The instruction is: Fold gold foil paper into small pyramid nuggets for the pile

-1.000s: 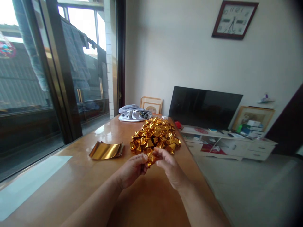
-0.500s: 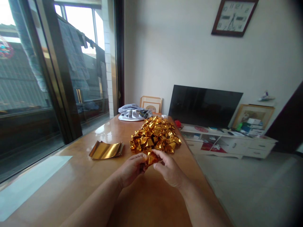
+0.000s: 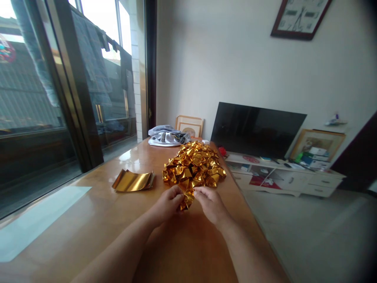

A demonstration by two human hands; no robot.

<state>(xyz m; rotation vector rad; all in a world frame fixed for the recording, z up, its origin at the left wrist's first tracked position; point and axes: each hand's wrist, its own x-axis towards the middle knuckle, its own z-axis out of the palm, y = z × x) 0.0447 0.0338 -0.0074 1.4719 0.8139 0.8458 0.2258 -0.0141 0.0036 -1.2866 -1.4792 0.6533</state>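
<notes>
We pinch the folded gold foil piece (image 3: 187,199) between both hands (image 3: 169,205) (image 3: 211,203) — feather-light, crinkly, easily crushed — gripping its edges.

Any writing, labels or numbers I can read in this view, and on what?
No text can be read.
Clock: numerals on the dial, cut off by the frame edge and too blurred to read.
Boxes on the TV stand: print too small.
Gold foil piece held by left hand and right hand: no print.
</notes>
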